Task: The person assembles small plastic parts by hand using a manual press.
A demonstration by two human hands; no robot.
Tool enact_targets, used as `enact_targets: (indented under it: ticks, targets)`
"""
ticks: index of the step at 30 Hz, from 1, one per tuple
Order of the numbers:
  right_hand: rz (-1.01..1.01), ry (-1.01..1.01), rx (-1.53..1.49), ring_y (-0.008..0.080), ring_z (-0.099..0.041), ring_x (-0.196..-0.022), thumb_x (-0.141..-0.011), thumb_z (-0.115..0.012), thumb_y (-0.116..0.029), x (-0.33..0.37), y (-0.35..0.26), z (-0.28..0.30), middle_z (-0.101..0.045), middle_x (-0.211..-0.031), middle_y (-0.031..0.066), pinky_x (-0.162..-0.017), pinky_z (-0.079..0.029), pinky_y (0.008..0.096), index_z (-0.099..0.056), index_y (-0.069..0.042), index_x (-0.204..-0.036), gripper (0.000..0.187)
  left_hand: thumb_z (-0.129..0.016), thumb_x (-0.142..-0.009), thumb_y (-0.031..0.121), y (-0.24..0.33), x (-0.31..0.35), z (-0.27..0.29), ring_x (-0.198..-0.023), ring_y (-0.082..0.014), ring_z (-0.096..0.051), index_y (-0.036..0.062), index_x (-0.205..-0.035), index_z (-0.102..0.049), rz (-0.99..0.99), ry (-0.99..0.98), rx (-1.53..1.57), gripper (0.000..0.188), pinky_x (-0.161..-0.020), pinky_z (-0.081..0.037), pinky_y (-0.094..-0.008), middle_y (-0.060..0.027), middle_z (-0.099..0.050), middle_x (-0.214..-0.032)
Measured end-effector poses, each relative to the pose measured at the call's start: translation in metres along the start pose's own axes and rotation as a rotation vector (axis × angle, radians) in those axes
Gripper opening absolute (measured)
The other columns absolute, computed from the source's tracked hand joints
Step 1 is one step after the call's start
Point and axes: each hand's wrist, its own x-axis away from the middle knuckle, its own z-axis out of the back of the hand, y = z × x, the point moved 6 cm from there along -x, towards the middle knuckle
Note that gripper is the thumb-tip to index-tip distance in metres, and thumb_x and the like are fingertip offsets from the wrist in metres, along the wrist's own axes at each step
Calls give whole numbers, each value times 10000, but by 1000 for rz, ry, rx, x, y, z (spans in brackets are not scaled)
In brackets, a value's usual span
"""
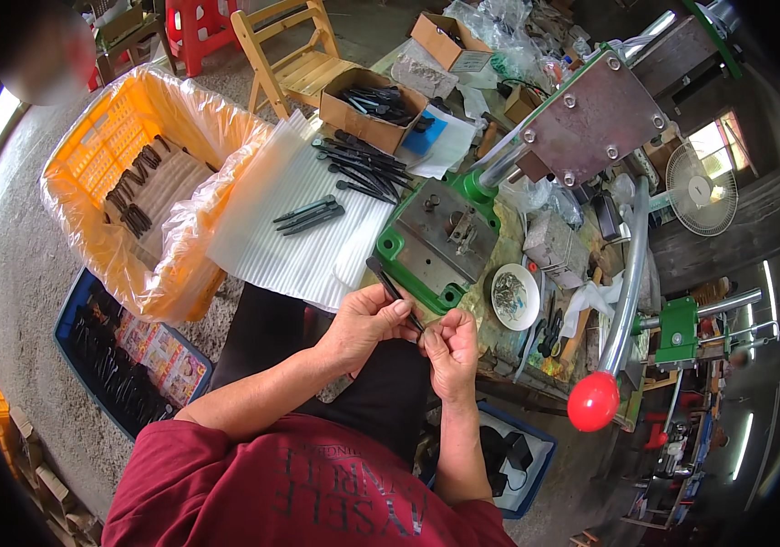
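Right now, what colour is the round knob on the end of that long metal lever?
The knob is bright red, seen clearly in the head view, lower right.

Left hand (367, 319) grips a slim black part (388, 285); right hand (449, 346) pinches its lower end, hands nearly touching. Just beyond the fingers, a green press base (399, 244). Right of the right hand, a small white dish (515, 296); further right, a red lever knob (593, 401).

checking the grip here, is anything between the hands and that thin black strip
Nothing visible. The left hand pinches the thin black strip directly, and the right hand meets its lower end; its fingers cover the contact itself.
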Motion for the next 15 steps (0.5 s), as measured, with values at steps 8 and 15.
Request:
enact_targets:
  ticks: [8, 15]
  targets:
    - [1, 4, -9, 59, -437, -643, -799, -502, -9, 0, 3, 2, -460, -735, 13, -590, -357, 169, -340, -74, -939, 224, -503, -822, 131, -2, 0, 1, -731, -160, -565, 4, -903, -515, 0, 1, 34, 151, -667, -488, -280, -82, -562, -847]
    - [-10, 5, -2, 56, -427, -639, -801, -502, -14, 3, 5, 4, -455, -732, 9, -589, -354, 168, -339, -74, -937, 221, -501, -825, 136, -3, 1, 1, -717, -161, -567, 3, -895, -509, 0, 3, -8, 151, -664, -489, -277, -86, -561, -844]
